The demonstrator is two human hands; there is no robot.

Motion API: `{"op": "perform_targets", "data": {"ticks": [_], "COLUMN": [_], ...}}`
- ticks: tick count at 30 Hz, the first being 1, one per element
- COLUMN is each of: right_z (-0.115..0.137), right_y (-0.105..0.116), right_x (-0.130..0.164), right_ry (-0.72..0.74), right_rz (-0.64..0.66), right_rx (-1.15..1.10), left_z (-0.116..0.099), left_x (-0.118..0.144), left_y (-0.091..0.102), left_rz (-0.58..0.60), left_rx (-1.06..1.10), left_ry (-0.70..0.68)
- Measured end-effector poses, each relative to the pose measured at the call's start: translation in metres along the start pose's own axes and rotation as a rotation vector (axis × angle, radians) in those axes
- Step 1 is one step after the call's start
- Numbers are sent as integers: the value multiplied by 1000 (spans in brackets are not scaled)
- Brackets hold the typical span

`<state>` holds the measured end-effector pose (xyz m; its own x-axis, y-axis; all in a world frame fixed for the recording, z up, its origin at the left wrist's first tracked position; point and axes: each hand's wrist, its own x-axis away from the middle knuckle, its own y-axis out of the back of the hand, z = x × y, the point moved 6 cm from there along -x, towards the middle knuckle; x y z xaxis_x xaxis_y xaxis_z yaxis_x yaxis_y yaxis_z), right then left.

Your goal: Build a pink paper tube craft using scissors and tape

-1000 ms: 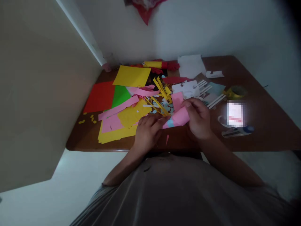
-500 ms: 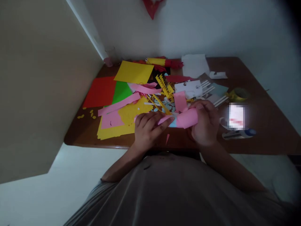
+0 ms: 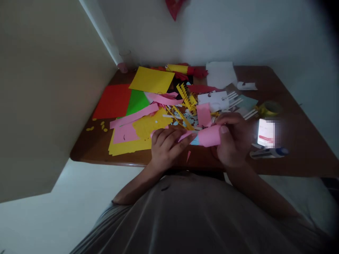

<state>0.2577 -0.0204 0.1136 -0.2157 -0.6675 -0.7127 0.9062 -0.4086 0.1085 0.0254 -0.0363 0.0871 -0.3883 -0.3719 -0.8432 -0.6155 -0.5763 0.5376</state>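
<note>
Red sheet (image 3: 112,101), green sheet (image 3: 137,102), yellow sheet (image 3: 152,80) on brown table (image 3: 299,141); tape roll (image 3: 269,108) right.

On the table (image 3: 291,165), the paper roll (image 3: 208,137) sits at centre between both hands: left hand (image 3: 165,148) at 9 o'clock, right hand (image 3: 234,141) at 3. Loose sheets (image 3: 132,106) spread toward 10 o'clock, a tape roll (image 3: 268,107) at 2, a stapler (image 3: 267,152) at 4.

Dim room, brown wooden table (image 3: 299,141) against a white wall (image 3: 238,31), pale floor (image 3: 79,197).
</note>
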Motion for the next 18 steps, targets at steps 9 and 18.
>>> {"op": "perform_targets", "data": {"ticks": [9, 18], "right_z": [19, 32], "right_y": [-1, -2], "right_x": [10, 7], "right_ry": [390, 371], "right_rz": [155, 185], "right_rx": [163, 234], "left_z": [0, -1], "left_x": [-3, 1], "left_y": [1, -2], "left_rz": [7, 52], "left_rx": [51, 39], "left_ry": [63, 62]}}
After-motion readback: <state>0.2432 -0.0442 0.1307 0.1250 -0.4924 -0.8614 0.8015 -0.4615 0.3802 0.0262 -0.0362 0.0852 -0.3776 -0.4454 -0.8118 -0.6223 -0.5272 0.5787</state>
